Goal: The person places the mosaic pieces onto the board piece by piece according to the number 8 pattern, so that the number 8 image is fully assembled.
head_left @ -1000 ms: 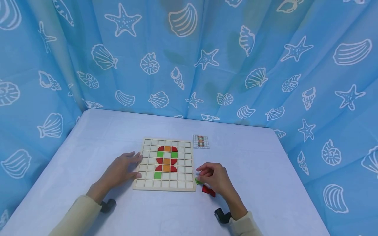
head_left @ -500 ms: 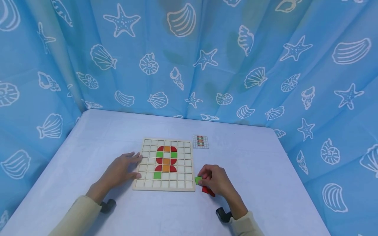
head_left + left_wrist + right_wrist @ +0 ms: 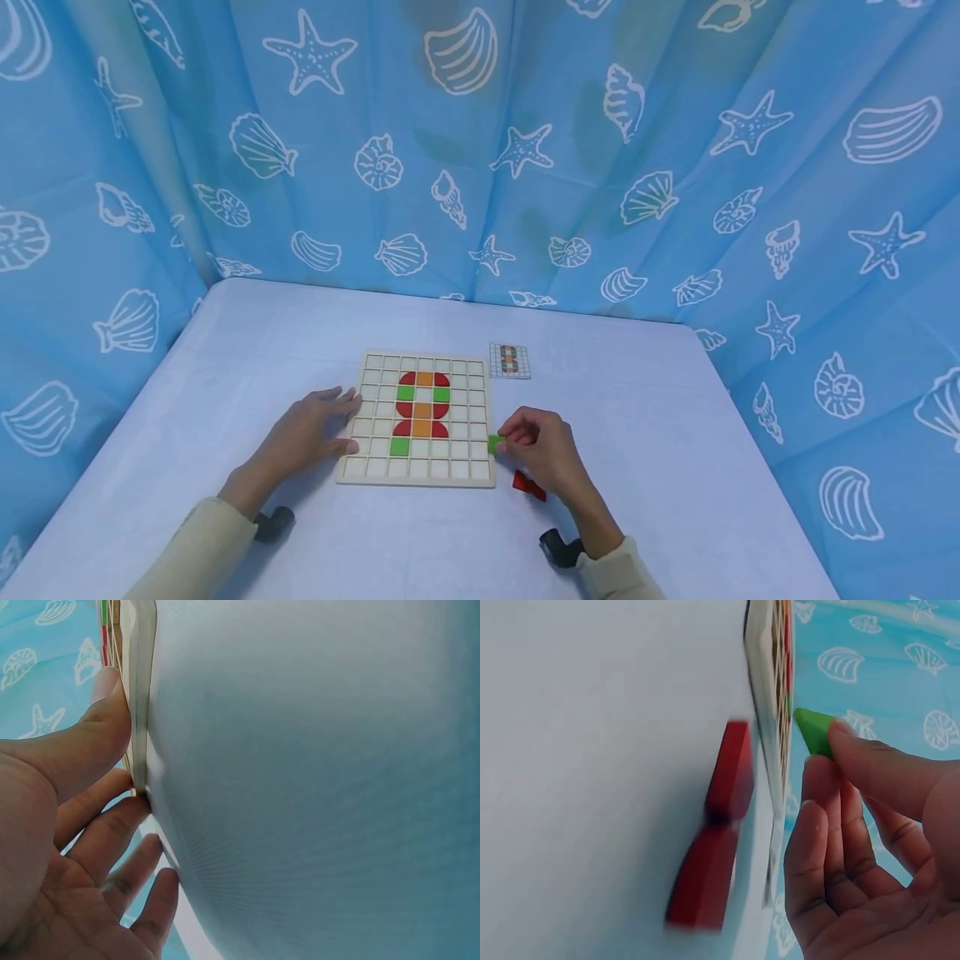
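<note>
A light wooden grid board [image 3: 457,471] lies flat on the table, with red, orange and green tiles set in some of its squares. My left hand [image 3: 303,425] rests at the board's left edge, thumb and fingertips spread apart along it. Between the thumb and fingers of my right hand [image 3: 547,446] a green square tile [image 3: 814,731] is pinched, raised at the board's right edge. Below that hand two red tiles [image 3: 529,485] lie on the table, touching end to end; the right wrist view shows the red tiles [image 3: 720,825] larger.
A small printed pattern card [image 3: 510,361] lies just beyond the board's right back corner. The white-covered table [image 3: 615,392] is enclosed by a blue shell-print curtain [image 3: 570,208] at the back and sides.
My right hand has lifted the green tile off the table and carried it up and left to the board's right edge. The left hand has stayed in place.
</note>
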A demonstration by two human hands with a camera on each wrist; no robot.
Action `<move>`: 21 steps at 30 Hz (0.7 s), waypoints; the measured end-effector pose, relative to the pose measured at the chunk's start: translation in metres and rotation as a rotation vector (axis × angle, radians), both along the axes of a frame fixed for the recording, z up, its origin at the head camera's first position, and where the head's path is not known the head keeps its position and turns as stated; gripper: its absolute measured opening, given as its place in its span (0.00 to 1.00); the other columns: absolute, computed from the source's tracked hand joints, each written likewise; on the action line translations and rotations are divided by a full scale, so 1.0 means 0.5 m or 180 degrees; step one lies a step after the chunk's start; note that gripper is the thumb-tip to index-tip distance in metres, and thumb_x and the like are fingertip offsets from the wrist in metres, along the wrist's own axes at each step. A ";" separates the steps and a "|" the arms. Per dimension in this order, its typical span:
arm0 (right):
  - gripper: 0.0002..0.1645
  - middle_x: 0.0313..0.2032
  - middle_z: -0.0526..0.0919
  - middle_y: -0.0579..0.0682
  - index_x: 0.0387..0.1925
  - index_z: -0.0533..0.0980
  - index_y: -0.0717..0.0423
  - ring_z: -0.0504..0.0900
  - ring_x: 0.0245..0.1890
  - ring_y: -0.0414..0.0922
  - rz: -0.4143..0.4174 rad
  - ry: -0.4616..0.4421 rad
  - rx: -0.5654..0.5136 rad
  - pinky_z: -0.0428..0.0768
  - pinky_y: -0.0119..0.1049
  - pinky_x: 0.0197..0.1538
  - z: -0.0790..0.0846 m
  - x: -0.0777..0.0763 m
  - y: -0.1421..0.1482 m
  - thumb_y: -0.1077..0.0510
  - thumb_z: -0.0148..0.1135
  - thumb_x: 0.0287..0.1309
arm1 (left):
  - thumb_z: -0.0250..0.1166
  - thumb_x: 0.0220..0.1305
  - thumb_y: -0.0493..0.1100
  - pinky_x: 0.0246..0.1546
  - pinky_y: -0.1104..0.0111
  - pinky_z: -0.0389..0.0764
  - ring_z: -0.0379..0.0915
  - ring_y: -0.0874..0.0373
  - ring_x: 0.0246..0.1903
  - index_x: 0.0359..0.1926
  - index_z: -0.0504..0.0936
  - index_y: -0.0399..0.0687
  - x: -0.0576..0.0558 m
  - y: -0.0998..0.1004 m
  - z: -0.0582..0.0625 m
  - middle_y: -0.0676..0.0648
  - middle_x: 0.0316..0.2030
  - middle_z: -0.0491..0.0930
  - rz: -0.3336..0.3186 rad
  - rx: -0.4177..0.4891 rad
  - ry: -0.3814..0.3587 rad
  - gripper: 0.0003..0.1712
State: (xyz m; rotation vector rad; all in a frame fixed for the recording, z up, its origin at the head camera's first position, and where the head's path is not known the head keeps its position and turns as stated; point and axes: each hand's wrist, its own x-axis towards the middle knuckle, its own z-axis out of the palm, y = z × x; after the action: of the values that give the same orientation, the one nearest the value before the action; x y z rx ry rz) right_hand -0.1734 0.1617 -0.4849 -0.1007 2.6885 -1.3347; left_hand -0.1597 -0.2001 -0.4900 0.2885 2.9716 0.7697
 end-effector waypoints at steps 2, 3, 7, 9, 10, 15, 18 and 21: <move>0.11 0.32 0.84 0.47 0.36 0.85 0.47 0.80 0.31 0.45 0.0025 0.0004 -0.0075 0.81 0.28 0.35 0.001 0.001 -0.010 0.64 0.79 0.58 | 0.83 0.56 0.46 0.73 0.36 0.71 0.63 0.30 0.76 0.74 0.75 0.43 -0.001 0.000 0.000 0.37 0.75 0.72 0.0008 -0.0003 -0.0015 0.46; 0.10 0.32 0.84 0.47 0.36 0.85 0.47 0.80 0.31 0.45 0.0046 -0.0003 -0.0115 0.81 0.28 0.35 0.002 0.002 -0.015 0.63 0.79 0.58 | 0.83 0.56 0.46 0.73 0.36 0.71 0.63 0.30 0.76 0.74 0.75 0.43 -0.001 0.000 -0.001 0.37 0.75 0.72 0.0007 -0.0007 -0.0019 0.46; 0.09 0.32 0.84 0.47 0.36 0.85 0.47 0.81 0.32 0.45 0.0138 -0.0051 -0.0205 0.82 0.27 0.35 0.001 0.003 -0.039 0.62 0.79 0.59 | 0.83 0.56 0.46 0.73 0.36 0.70 0.63 0.30 0.76 0.74 0.75 0.43 -0.001 0.000 0.000 0.36 0.75 0.72 -0.0002 0.0007 -0.0025 0.47; 0.08 0.32 0.84 0.47 0.36 0.85 0.47 0.81 0.32 0.45 0.0194 -0.0054 -0.0227 0.82 0.27 0.35 0.002 0.003 -0.052 0.61 0.79 0.60 | 0.83 0.55 0.46 0.73 0.36 0.70 0.63 0.30 0.76 0.74 0.75 0.43 0.000 0.000 0.001 0.37 0.75 0.72 -0.0002 0.0020 -0.0027 0.47; 0.08 0.31 0.84 0.46 0.36 0.85 0.46 0.81 0.32 0.45 0.0225 -0.0045 -0.0220 0.82 0.27 0.35 0.002 0.003 -0.058 0.60 0.79 0.60 | 0.83 0.55 0.46 0.73 0.36 0.70 0.63 0.30 0.76 0.74 0.75 0.43 0.000 0.000 0.002 0.37 0.75 0.72 -0.0001 0.0025 -0.0028 0.46; 0.08 0.30 0.84 0.45 0.35 0.85 0.45 0.81 0.30 0.44 0.0349 0.0008 -0.0177 0.81 0.27 0.34 0.000 -0.002 -0.091 0.58 0.80 0.59 | 0.83 0.55 0.46 0.73 0.36 0.71 0.63 0.30 0.76 0.74 0.75 0.44 -0.001 0.001 0.002 0.37 0.75 0.73 0.0016 0.0037 -0.0034 0.46; 0.08 0.30 0.84 0.45 0.34 0.85 0.46 0.80 0.29 0.43 0.0384 -0.0018 -0.0140 0.80 0.27 0.32 -0.003 -0.005 -0.109 0.58 0.80 0.58 | 0.83 0.56 0.46 0.73 0.36 0.71 0.63 0.30 0.76 0.74 0.75 0.44 -0.001 0.000 0.000 0.37 0.75 0.72 0.0022 0.0027 -0.0037 0.46; 0.09 0.30 0.83 0.45 0.34 0.84 0.47 0.79 0.29 0.43 0.0389 -0.0056 -0.0081 0.78 0.27 0.30 -0.006 -0.007 -0.124 0.58 0.80 0.58 | 0.83 0.56 0.47 0.73 0.36 0.70 0.63 0.30 0.77 0.74 0.75 0.44 -0.002 0.000 -0.002 0.37 0.75 0.72 0.0025 0.0015 -0.0046 0.46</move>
State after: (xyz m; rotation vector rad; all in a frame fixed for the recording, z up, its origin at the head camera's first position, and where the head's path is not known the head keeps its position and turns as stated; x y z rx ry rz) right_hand -0.1770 0.0996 -0.4879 -0.2506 2.6047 -1.3274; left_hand -0.1607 -0.2001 -0.4911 0.2706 2.9595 0.7764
